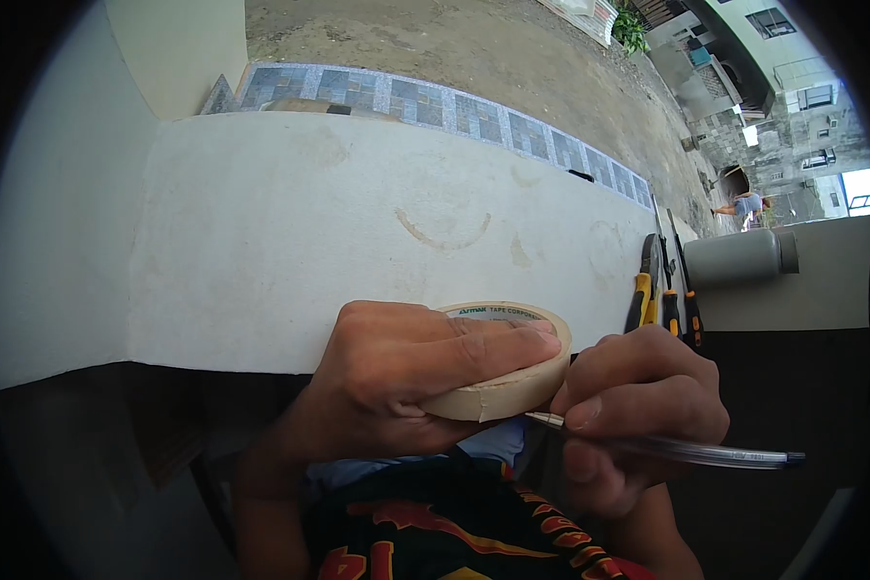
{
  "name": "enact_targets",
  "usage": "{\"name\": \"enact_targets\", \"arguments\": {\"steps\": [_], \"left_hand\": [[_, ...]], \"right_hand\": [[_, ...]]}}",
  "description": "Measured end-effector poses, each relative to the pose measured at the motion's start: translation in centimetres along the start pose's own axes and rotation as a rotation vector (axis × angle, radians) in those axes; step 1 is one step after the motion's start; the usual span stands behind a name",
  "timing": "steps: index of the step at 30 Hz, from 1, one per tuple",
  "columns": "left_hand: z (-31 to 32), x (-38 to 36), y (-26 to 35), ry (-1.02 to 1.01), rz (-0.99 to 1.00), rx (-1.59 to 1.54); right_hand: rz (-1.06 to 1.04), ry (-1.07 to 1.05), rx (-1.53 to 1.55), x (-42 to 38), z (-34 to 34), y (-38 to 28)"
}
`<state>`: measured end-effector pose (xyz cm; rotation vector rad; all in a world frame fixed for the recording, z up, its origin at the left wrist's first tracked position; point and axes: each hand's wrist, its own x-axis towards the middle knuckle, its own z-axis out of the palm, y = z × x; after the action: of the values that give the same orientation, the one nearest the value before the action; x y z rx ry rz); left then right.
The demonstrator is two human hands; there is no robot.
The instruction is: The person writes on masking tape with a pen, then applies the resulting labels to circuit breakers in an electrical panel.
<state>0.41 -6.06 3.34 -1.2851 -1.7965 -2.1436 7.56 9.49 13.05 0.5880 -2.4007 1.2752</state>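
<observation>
My left hand (420, 362) is closed around a roll of masking tape (498, 394), its fingers lying across the side with the printed inner core. The roll is held in front of my chest, near the front edge of the white ledge. A clear ballpoint pen (706, 452) is pinched in my right hand (648, 406). Its tip points left and sits right at the lower edge of the tape, while the dark end sticks out to the right.
The white ledge (290, 242) spans the view, bordered by blue tiles (416, 101). At its right end lie yellow-and-black pliers (640, 290) and screwdrivers (691, 314) beside a grey cylinder (735, 257). Outside, a person (747, 204) is on the dirt ground near buildings.
</observation>
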Motion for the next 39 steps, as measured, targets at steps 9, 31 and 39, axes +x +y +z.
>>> {"name": "enact_targets", "arguments": {"steps": [9, 31, 39], "left_hand": [[0.0, -0.2, -0.1, -0.010, 0.014, 0.017], [-0.2, -0.5, -0.6, -0.039, 0.037, -0.042], [-0.1, -0.3, 0.0, -0.010, -0.006, 0.033]], "right_hand": [[-0.015, 0.015, -0.076, -0.2, 0.6, 0.2], [-0.093, 0.003, -0.167, -0.5, 1.2, 1.0], [-0.109, 0.009, -0.128, -0.7, 1.3, 1.3]]}}
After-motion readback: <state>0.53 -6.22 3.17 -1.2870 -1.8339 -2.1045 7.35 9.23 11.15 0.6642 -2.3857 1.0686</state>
